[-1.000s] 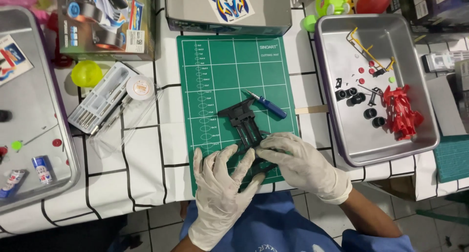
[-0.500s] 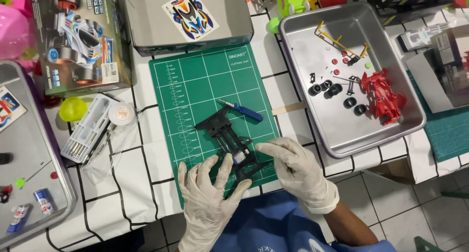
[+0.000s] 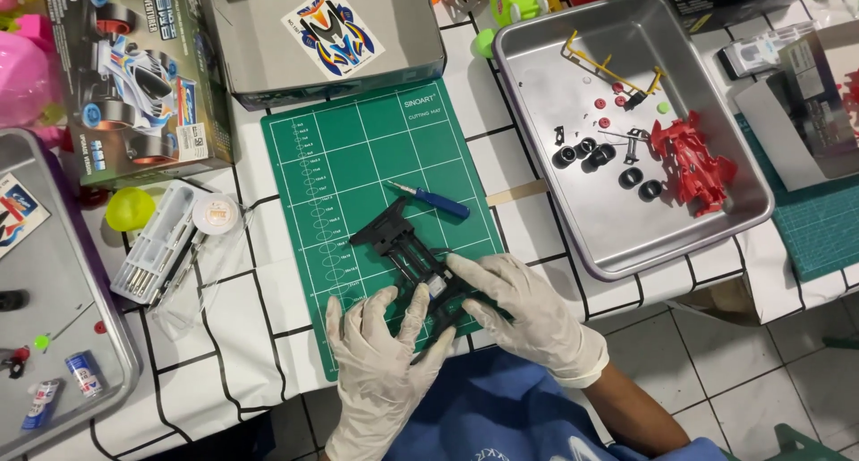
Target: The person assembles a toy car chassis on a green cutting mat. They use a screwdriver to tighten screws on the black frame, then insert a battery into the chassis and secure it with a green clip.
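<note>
Hands unmoved on black chassis (image 3: 416,260); steel tray (image 3: 537,211) holds red body (image 3: 693,161), tyres.

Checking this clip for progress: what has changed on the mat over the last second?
Little: both gloved hands, left hand and right hand, keep pressing on the black chassis on the green mat. Only the camera view shifted. The blue screwdriver and metal tray stayed put.

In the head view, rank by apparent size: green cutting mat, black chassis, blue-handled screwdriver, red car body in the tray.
1. green cutting mat
2. black chassis, partly hidden under both gloved hands
3. red car body
4. blue-handled screwdriver

The chassis and the car body look close; the hidden part makes that order unsure.
</note>
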